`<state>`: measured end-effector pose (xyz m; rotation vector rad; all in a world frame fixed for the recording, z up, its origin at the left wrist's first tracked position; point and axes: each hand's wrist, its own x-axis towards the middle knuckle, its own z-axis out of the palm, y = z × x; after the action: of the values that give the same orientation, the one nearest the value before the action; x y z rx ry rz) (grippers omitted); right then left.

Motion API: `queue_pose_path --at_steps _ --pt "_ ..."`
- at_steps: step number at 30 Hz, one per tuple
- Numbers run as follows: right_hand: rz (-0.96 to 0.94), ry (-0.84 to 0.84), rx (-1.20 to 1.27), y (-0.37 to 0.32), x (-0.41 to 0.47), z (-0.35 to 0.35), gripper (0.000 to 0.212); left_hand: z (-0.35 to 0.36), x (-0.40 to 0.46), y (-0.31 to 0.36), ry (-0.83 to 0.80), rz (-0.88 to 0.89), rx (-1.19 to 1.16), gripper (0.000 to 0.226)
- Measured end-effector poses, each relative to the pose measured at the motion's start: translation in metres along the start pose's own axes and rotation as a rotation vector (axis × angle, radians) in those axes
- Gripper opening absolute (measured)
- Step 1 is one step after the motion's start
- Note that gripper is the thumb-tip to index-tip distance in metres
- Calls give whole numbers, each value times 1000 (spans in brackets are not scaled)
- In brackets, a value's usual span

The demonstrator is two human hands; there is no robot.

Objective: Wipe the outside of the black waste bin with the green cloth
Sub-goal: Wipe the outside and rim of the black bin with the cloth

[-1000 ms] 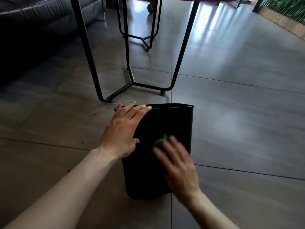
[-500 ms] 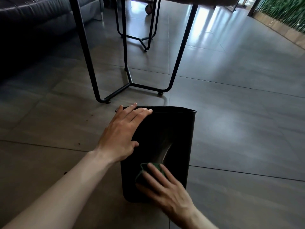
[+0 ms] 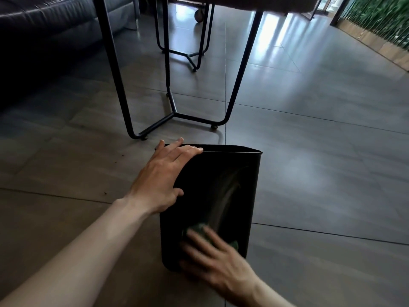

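The black waste bin [image 3: 223,180] lies on its side on the grey tiled floor, its open rim facing away from me. My left hand [image 3: 162,178] rests flat on the bin's upper left edge, fingers straight and reaching the rim. My right hand [image 3: 212,260] is blurred and presses the green cloth [image 3: 199,229] against the bin's side near its base, fingers spread over it. Only small bits of the cloth show around the fingers.
A black metal table frame [image 3: 170,103] stands just beyond the bin's rim, its feet close to it. A dark sofa [image 3: 44,25] fills the far left. A planter edge with green plants [image 3: 376,18] runs along the far right. Open floor lies to the right.
My right hand has slid the cloth down the bin's side from the middle to the base and a little to the right. My left hand has stayed on the rim.
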<state>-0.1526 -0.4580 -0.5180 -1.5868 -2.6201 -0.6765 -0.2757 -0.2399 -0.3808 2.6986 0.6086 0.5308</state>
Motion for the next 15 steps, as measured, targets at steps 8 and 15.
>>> queue_pose_path --at_steps 8,15 --pt "445 233 125 104 23 -46 45 0 0 0 6 -3 -20 112" --pt "330 189 98 55 20 -12 54 1 2 0 8 -10 -7 112"
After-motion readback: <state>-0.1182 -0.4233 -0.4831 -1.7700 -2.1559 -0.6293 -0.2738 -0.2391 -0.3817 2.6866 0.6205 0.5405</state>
